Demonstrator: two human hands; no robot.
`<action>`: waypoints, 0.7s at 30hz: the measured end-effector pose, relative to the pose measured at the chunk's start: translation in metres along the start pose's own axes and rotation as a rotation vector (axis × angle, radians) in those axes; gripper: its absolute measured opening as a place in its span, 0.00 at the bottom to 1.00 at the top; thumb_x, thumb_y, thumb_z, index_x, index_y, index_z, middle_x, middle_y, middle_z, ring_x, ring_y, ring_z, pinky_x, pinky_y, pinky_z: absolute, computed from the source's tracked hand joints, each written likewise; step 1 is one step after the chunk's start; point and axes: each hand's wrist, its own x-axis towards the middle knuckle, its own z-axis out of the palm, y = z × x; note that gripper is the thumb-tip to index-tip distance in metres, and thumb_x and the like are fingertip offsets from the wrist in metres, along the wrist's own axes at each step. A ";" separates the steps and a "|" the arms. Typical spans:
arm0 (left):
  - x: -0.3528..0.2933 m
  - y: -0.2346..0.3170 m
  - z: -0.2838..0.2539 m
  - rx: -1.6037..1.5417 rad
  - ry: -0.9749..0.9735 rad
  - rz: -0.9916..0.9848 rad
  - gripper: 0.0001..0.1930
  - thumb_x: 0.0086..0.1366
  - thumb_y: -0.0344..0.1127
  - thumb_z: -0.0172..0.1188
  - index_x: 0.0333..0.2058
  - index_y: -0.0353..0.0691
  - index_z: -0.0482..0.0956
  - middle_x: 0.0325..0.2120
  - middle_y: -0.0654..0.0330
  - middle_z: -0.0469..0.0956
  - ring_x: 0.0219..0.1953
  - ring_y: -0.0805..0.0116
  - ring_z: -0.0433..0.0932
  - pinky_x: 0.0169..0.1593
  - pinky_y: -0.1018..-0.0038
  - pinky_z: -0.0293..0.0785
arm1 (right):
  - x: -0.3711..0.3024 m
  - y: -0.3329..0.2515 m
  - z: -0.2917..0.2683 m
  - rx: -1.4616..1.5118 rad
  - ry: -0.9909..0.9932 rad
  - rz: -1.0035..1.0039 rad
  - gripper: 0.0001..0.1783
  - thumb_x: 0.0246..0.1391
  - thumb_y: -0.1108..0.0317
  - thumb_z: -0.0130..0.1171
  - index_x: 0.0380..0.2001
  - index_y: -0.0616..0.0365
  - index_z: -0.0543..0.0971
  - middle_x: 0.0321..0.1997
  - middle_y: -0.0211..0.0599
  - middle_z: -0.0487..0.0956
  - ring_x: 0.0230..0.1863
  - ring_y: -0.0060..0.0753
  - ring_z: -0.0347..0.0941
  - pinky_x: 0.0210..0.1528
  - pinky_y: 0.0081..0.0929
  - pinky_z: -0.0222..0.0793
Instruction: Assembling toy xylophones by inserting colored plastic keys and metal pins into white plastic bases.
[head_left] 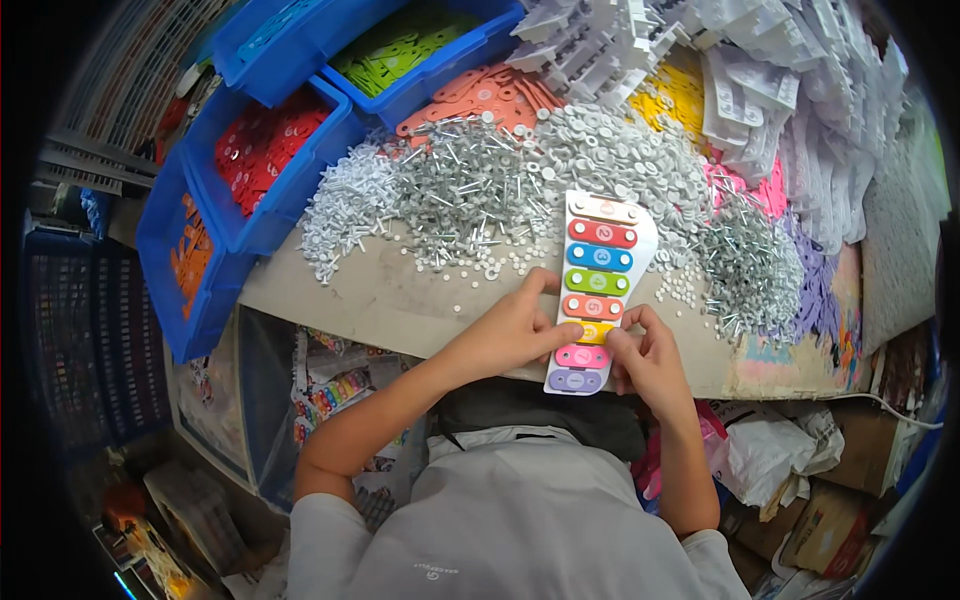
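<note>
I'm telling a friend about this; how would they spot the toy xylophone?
Find the grey bench heaped with small parts. At its near edge, the left hand and right hand hold a tapering xylophone. Its row of many-coloured bars sets it apart from the white plastic pieces piled beyond.

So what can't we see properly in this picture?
In the head view:
Toy xylophone: underside hidden by its own top side.
Left hand: some fingers hidden, behind the hand itself or the xylophone.
Upper-left blue bin: far end cut off by the top edge.
Silver metal pins: too small and heaped to count.
</note>
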 end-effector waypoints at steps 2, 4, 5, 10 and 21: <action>0.001 0.003 -0.001 0.040 -0.006 -0.003 0.35 0.67 0.39 0.65 0.62 0.29 0.55 0.27 0.56 0.81 0.23 0.76 0.78 0.25 0.79 0.70 | 0.005 -0.002 0.001 -0.033 0.008 0.020 0.15 0.67 0.58 0.58 0.45 0.57 0.70 0.22 0.27 0.78 0.15 0.18 0.70 0.16 0.14 0.63; 0.002 0.012 -0.004 0.080 -0.007 -0.009 0.37 0.66 0.38 0.65 0.63 0.27 0.53 0.32 0.52 0.82 0.24 0.74 0.80 0.25 0.76 0.74 | 0.005 -0.009 0.006 0.002 -0.019 0.037 0.16 0.67 0.60 0.58 0.48 0.60 0.71 0.22 0.28 0.77 0.15 0.17 0.70 0.17 0.16 0.64; 0.003 0.018 -0.006 0.025 -0.072 -0.057 0.38 0.65 0.38 0.65 0.63 0.26 0.52 0.33 0.51 0.82 0.26 0.72 0.82 0.26 0.75 0.75 | 0.005 -0.012 0.009 0.037 -0.032 0.057 0.16 0.67 0.62 0.58 0.50 0.62 0.71 0.21 0.29 0.77 0.16 0.16 0.69 0.18 0.17 0.65; 0.010 0.012 -0.006 -0.066 -0.116 -0.002 0.38 0.64 0.37 0.66 0.62 0.24 0.53 0.46 0.45 0.79 0.39 0.63 0.84 0.39 0.71 0.81 | 0.008 -0.008 0.002 0.024 -0.102 0.062 0.18 0.68 0.62 0.56 0.52 0.64 0.72 0.23 0.28 0.78 0.16 0.15 0.69 0.18 0.15 0.65; 0.011 0.001 -0.002 0.042 -0.036 0.085 0.37 0.61 0.41 0.67 0.58 0.22 0.58 0.43 0.44 0.80 0.39 0.60 0.84 0.41 0.68 0.80 | 0.009 0.012 -0.001 -0.039 -0.048 -0.019 0.18 0.70 0.62 0.53 0.56 0.63 0.73 0.39 0.32 0.83 0.31 0.17 0.79 0.31 0.17 0.75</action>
